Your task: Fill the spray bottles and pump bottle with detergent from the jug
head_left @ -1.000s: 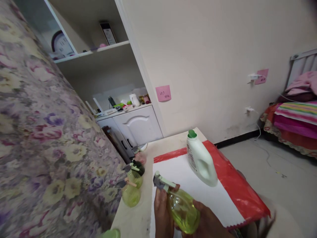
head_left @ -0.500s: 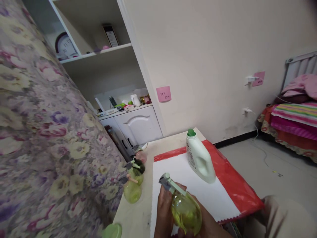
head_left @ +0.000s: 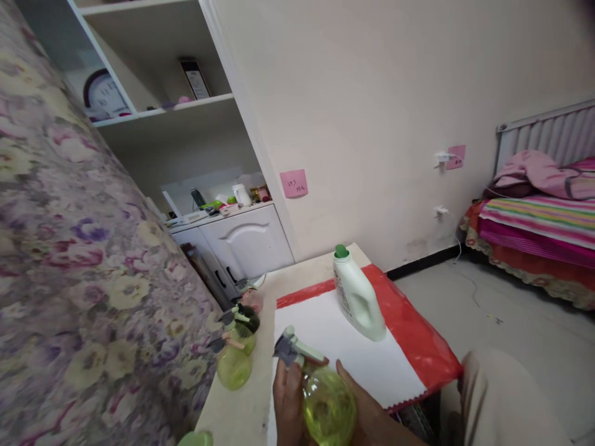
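Both my hands hold a round yellow-green spray bottle [head_left: 328,406] with a grey-green trigger head, low over the table. My left hand [head_left: 287,402] wraps its left side just under the trigger head. My right hand [head_left: 367,412] cups its right side, thumb along the neck. Under them lies a white sheet [head_left: 344,347] on a red plastic bag [head_left: 418,347]. A white detergent bottle [head_left: 357,297] with a green cap stands upright on the sheet, beyond the hands.
Several more spray bottles [head_left: 235,362] stand along the table's left edge beside a floral curtain [head_left: 83,279]. A green lid [head_left: 195,438] shows at the bottom edge. White cupboard [head_left: 246,238] and shelves behind; a bed [head_left: 539,223] at right; my knee [head_left: 502,396] lower right.
The view has swung a little, shifting everything left. My hands still hold the spray bottle, now slightly lower and more to the left. The white bottle has not moved on the sheet.
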